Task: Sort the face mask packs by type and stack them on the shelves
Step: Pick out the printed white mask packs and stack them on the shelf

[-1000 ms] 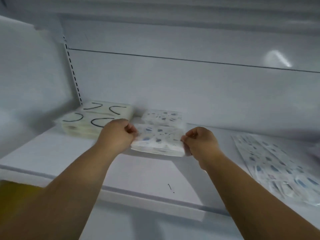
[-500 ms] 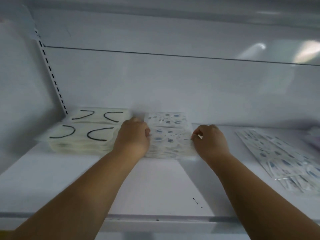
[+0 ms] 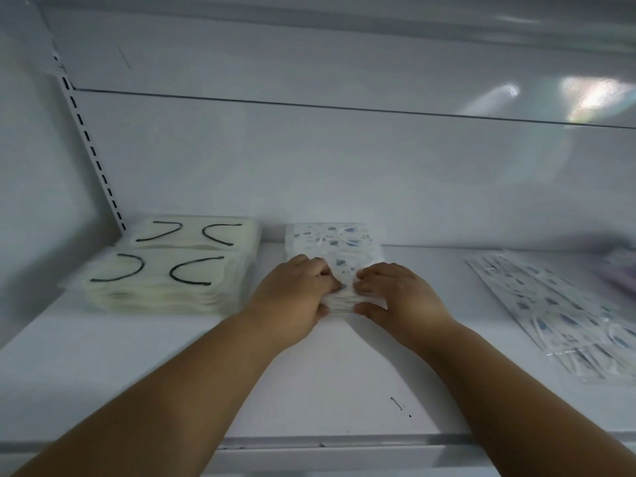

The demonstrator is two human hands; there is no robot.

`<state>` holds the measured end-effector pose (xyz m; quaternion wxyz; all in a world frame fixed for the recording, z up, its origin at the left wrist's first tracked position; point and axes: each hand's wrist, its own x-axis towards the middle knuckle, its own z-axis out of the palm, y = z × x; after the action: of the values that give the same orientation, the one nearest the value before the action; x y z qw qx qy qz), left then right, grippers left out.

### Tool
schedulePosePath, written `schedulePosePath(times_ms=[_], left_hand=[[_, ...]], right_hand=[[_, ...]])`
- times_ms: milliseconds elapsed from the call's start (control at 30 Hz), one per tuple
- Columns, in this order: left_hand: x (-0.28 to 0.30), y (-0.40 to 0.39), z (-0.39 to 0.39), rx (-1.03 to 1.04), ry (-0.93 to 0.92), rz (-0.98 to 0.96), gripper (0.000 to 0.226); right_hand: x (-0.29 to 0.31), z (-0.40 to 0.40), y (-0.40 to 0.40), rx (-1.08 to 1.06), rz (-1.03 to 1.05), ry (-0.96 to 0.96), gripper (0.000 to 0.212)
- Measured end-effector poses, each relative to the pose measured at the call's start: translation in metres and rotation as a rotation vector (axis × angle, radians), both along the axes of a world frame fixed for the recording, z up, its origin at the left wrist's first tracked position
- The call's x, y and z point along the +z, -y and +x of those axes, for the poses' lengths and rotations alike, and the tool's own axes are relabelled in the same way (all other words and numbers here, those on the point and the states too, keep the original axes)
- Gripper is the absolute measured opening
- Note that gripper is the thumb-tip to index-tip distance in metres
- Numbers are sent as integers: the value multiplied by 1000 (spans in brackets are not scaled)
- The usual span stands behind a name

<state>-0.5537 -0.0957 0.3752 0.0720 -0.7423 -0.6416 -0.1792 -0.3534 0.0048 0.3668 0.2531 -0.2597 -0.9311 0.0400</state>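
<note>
A: Where are we on the shelf (image 3: 172,373)?

B: Both hands are on the blue-patterned stack (image 3: 339,256), mid-shelf, against the back wall (image 3: 344,173). The left hand (image 3: 292,297) has its fingers curled over the top front of the stack and its thumb at the front edge. The right hand (image 3: 395,294) mirrors it: fingers bent onto the top, thumb low against the front. Both are gripping the near end of that pile.

A: Other types?

B: The cream stack (image 3: 168,266) with black ear loops sits to the left, just beside the blue one with a gap between them. Loose blue-patterned packs (image 3: 564,311) are fanned out to the right, well apart and not yet stacked.

A: So what's the step in hand?

B: My read is squaring up the blue pile. To do it well:
- press down lightly so the slick wrappers don't slide
- thumbs push the front edges flush, back wall acts as the stop
- keep the gap to the cream pile so the types don't mix
- let go with one hand at a time and check nothing creeps forward

A: Risk?

B: The top packs look glossy, so they could skate sideways if pushed unevenly. The pile's far end is hard to judge from here, and blur hides the edges.
</note>
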Motion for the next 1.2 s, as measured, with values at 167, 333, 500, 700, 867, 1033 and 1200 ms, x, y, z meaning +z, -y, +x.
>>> schedulePosePath(times_ms=[167, 333, 500, 700, 867, 1033, 1200], left_hand=[[5, 1, 4, 20, -5, -10, 47], [14, 3, 5, 36, -8, -22, 53], [26, 10, 28, 9, 24, 65, 49], [31, -5, 88, -23, 100, -34, 35], [30, -33, 150, -68, 203, -123, 35], [27, -72, 225, -12, 337, -269, 43], [24, -108, 278, 194, 555, -446, 68]], right_hand=[[1, -5, -1, -1, -9, 39, 29], [8, -2, 0, -19, -21, 55, 37], [17, 20, 3, -100, 14, -89, 40], [20, 74, -12, -175, 75, -170, 22], [27, 143, -36, -295, 42, -125, 22], [36, 210, -68, -600, -170, 227, 54], [28, 237, -83, -527, -357, 282, 48]])
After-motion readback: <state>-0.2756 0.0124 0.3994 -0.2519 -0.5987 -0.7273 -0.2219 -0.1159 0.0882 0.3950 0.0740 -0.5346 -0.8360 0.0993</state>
